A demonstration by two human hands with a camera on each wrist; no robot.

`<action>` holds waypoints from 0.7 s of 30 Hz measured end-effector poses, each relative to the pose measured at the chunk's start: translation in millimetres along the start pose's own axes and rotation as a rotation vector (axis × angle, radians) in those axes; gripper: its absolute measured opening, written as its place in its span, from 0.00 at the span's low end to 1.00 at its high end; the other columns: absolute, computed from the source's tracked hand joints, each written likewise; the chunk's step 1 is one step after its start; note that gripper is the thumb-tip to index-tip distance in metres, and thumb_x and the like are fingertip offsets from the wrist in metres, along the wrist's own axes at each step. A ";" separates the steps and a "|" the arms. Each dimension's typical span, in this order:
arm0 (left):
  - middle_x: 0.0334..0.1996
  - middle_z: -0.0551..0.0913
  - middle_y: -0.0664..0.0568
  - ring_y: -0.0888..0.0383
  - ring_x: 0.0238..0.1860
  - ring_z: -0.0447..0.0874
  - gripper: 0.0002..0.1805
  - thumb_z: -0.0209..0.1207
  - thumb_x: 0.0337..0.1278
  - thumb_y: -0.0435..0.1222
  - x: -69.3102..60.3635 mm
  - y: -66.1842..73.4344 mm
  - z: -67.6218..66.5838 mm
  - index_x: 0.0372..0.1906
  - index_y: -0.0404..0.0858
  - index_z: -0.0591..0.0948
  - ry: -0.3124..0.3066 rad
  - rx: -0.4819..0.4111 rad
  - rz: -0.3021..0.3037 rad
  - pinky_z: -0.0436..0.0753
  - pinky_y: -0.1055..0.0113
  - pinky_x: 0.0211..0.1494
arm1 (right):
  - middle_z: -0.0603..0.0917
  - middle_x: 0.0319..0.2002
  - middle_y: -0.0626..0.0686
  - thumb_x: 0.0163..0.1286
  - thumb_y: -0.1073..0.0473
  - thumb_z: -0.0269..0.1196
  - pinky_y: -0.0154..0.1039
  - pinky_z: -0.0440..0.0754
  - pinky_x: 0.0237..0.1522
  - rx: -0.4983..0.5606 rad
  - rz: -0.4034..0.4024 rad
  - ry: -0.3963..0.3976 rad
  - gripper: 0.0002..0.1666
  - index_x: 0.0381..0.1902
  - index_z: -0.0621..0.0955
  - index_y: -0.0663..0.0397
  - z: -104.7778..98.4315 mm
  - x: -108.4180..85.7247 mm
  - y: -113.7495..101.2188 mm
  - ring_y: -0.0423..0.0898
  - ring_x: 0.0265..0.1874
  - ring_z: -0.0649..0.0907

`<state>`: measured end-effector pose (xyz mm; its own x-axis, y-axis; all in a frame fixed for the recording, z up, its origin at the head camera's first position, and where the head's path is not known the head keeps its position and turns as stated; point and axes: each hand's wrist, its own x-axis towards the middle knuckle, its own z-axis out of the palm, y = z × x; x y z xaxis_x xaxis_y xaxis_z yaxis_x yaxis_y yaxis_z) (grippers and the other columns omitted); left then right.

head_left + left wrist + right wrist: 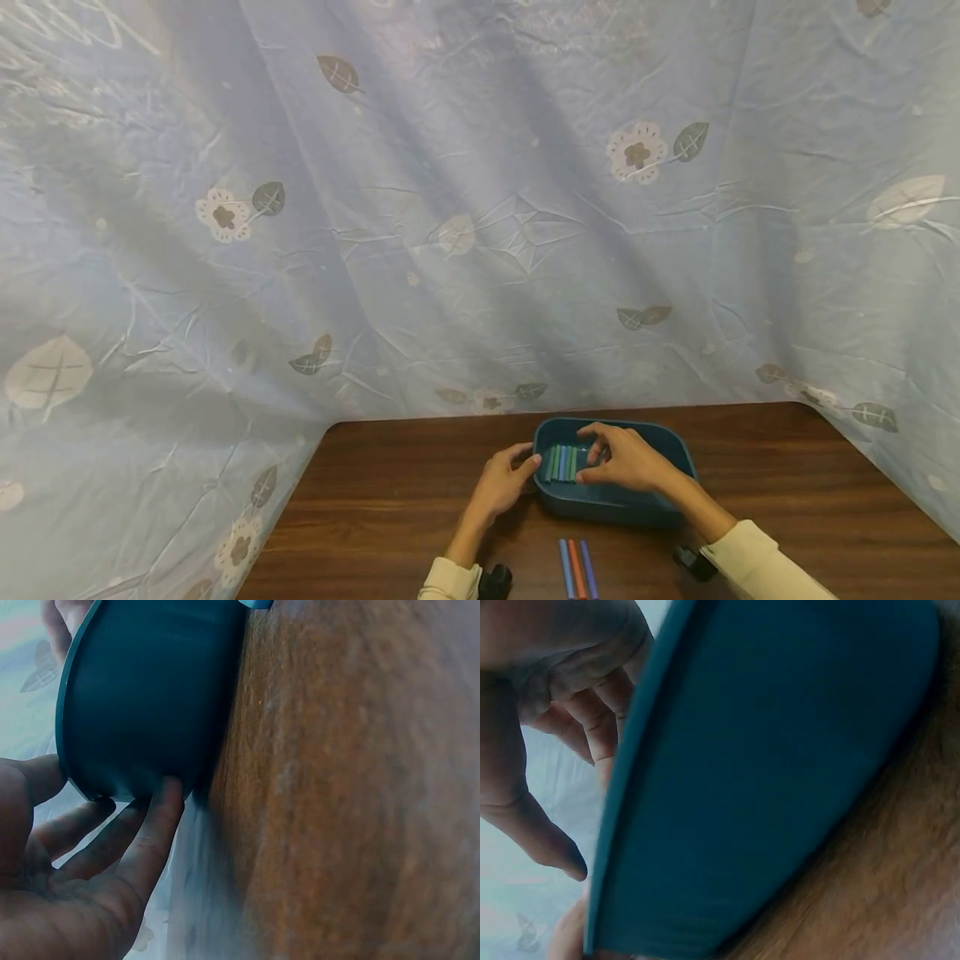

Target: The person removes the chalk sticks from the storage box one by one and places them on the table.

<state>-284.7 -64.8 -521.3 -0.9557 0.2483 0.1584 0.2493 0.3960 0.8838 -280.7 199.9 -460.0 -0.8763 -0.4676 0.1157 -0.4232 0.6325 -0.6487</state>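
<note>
Honestly, these little sticks look like they'd be light, stiff and maybe snappable, so I'd take each one by its middle with thumb and fingertip, no hard squeezing. Can't tell how slick they are. They're thin and straight, greens and blues, lined up side by side at the left end of a dark teal tub. It's got rounded corners and is probably light enough to slide if bumped; the rim seems the best hold. My left hand grips that left end, thumb at the rim, fingers against the outside. My right hand hovers over the tub, thumb and fingers apart, nothing visible between them. Three more sticks, blue, orange-red and purple, lie on the brown table nearer me. Leaf-print cloth hangs past the far edge.
</note>
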 end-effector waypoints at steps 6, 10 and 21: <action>0.66 0.85 0.37 0.42 0.64 0.86 0.26 0.61 0.79 0.46 -3.2 -0.3 -0.5 0.69 0.34 0.81 -0.001 -0.001 0.001 0.83 0.40 0.68 | 0.85 0.38 0.49 0.61 0.48 0.81 0.36 0.83 0.35 0.024 0.036 -0.011 0.50 0.72 0.74 0.68 5.8 8.0 13.3 0.42 0.31 0.83; 0.65 0.85 0.38 0.41 0.66 0.85 0.25 0.61 0.79 0.46 -4.5 -1.0 0.0 0.69 0.33 0.82 0.004 0.005 0.006 0.81 0.39 0.69 | 0.85 0.37 0.48 0.61 0.48 0.81 0.37 0.83 0.36 0.031 0.050 -0.015 0.50 0.72 0.74 0.68 10.7 11.1 21.5 0.43 0.32 0.83; 0.66 0.85 0.38 0.43 0.64 0.86 0.25 0.61 0.79 0.45 -2.9 1.0 -0.6 0.68 0.33 0.82 -0.002 -0.037 0.019 0.83 0.40 0.68 | 0.87 0.35 0.47 0.60 0.49 0.82 0.40 0.85 0.38 0.036 0.048 -0.006 0.50 0.71 0.75 0.71 15.1 22.2 32.5 0.42 0.33 0.84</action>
<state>-281.8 -65.7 -520.5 -0.9505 0.2571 0.1743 0.2613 0.3583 0.8963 -310.4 200.8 -489.9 -0.8939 -0.4412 0.0793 -0.3721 0.6318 -0.6800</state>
